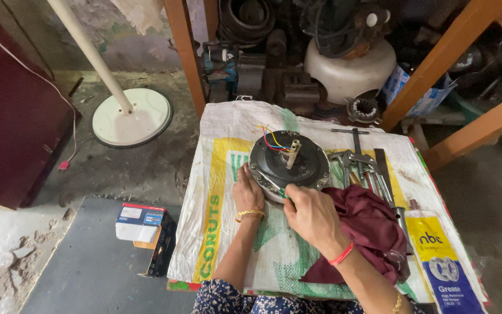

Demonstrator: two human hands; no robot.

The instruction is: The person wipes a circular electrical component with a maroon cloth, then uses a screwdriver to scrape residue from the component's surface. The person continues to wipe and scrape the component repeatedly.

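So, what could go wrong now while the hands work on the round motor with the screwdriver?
1. The left hand steadies the motor right beside the screwdriver held by the right hand; a slip could stab the fingers.
2. The coloured wires lie loose on top and might get snagged.
3. The maroon cloth lies under the right wrist beside the wrenches; dragging it may shift them.
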